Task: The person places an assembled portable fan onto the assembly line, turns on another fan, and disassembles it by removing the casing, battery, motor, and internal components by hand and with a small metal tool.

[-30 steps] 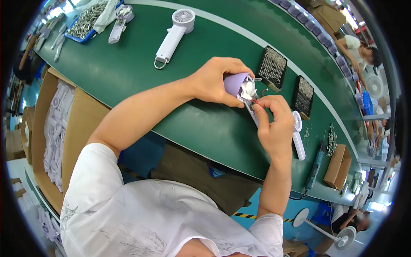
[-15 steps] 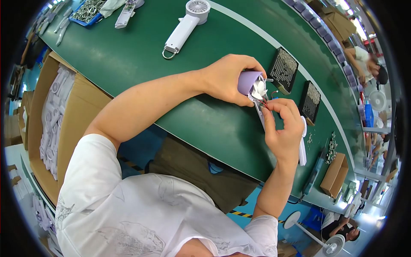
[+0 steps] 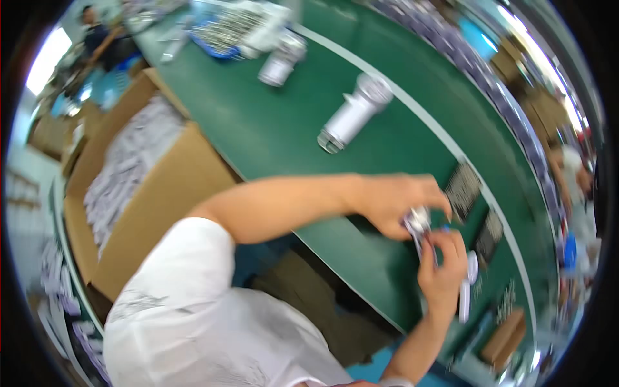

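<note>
My left hand [image 3: 394,203] curls around the head of a partly built handheld fan [image 3: 419,220], whose white inner part shows below the fingers. Motion blur softens its details. With thumb and fingers closed, my right hand [image 3: 445,266] pinches at the narrow handle part of the same fan; whether wires are between the fingertips I cannot make out. Just right of that hand lies a white and lilac handle piece [image 3: 465,293]. Farther up the green table rests a whole white handheld fan [image 3: 356,113] with a metal loop at its end.
Two black trays of small metal parts [image 3: 463,191] [image 3: 488,237] stand beyond my hands. A blue tray of metal rings [image 3: 222,33] and another fan piece [image 3: 282,59] lie at the far left. A carton of lilac parts [image 3: 174,193] adjoins the table; a small cardboard box [image 3: 504,338] sits right.
The camera view has swung, so the table and both hands appear lower and farther right. The fan's lilac housing, plain before, is now mostly hidden, and the red wires no longer show clearly.
</note>
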### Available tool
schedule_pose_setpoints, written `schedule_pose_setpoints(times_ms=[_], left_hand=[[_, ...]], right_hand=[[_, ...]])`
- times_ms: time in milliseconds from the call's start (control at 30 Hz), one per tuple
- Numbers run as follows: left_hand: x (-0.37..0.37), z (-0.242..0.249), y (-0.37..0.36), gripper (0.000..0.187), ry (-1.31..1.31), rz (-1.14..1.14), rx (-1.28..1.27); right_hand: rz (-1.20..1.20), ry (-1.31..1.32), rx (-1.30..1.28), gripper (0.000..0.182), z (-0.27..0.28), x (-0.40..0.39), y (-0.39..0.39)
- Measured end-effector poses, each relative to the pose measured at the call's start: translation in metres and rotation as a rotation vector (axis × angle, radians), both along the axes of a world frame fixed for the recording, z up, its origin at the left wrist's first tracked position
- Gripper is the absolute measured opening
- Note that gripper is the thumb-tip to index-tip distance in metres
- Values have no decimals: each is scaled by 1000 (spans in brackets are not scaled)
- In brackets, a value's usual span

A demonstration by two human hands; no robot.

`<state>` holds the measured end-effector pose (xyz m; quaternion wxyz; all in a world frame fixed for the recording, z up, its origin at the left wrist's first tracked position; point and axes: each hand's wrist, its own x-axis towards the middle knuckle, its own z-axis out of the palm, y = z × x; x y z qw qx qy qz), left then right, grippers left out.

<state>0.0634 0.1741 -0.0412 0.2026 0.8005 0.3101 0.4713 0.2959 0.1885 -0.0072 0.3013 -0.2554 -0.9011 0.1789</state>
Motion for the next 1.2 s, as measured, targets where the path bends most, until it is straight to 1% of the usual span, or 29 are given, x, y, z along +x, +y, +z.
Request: schedule_pose_setpoints(times_ms=[67, 100, 267, 433, 700, 767, 833, 900, 933, 967, 1033, 1067, 1200], left_hand=[[-1, -5, 2, 51, 19, -36, 66], [1, -9, 1, 47, 26, -39, 7], [4, -23, 4, 25, 60, -45, 0], [5, -26, 6, 24, 59, -31, 39], [6, -25, 5, 21, 60, -22, 45], [6, -22, 3, 26, 112, -21, -30], [4, -13, -1, 27, 113, -12, -2], [1, -14, 2, 27, 96, -39, 52], [-2, -9, 0, 28, 65, -59, 60], [-4, -6, -2, 27, 77, -60, 40], [-1, -5, -2, 24, 96, -36, -71], [-1, -2, -3, 25, 101, -29, -74], [-1, -5, -2, 25, 128, -13, -124]], right_hand=[[3, -10, -26, 10, -6, 5, 5], [2, -14, -40, 11, -7, 7, 6], [15, -12, -46, 14, -9, 6, 3], [14, -25, 7, 13, -5, 1, -4], [-8, -25, -18, 13, -5, -1, -6], [-18, -27, -24, 13, -6, 1, -3], [24, -8, -35, 12, -6, 1, 3], [27, -31, -35, 9, -1, -2, 3], [-7, -1, -31, 9, 1, -5, 0], [3, 7, -3, 9, 2, -7, 2], [3, 46, -50, 10, -3, -2, 6], [6, 46, -98, 11, -4, 1, 8], [-11, 76, -122, 12, -15, 4, 12]])
